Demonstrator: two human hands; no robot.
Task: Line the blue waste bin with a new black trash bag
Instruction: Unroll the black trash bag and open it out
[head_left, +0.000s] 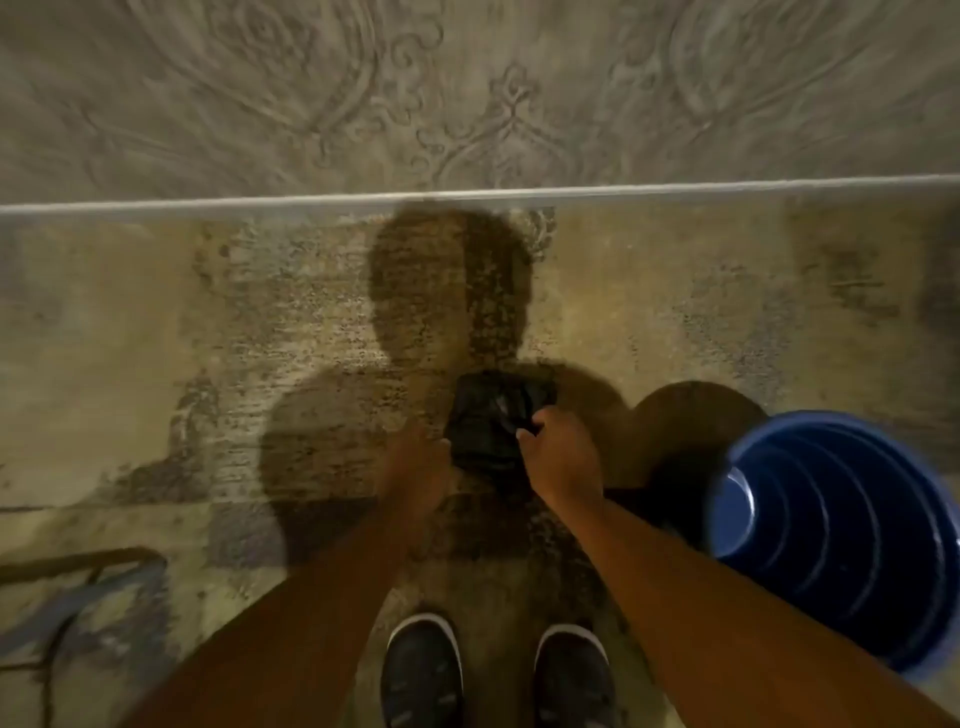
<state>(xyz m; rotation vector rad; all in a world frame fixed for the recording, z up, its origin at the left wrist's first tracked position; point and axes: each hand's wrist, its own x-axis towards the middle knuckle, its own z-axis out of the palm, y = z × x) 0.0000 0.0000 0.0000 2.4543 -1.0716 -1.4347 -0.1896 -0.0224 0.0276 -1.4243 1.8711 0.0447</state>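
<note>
A folded black trash bag (493, 421) hangs in front of me at mid-frame, held between both hands. My left hand (415, 467) grips its left edge. My right hand (561, 462) pinches its right side with thumb and fingers. The blue waste bin (779, 457) stands on the floor at the right, apart from both hands, its ribbed inside showing and no bag in it. The frame is motion-blurred.
I stand on a worn patterned carpet (156, 364); my two dark shoes (421, 670) show at the bottom. A pale edge strip (208, 207) runs across, with a lighter patterned rug beyond it. My shadow falls on the carpet ahead.
</note>
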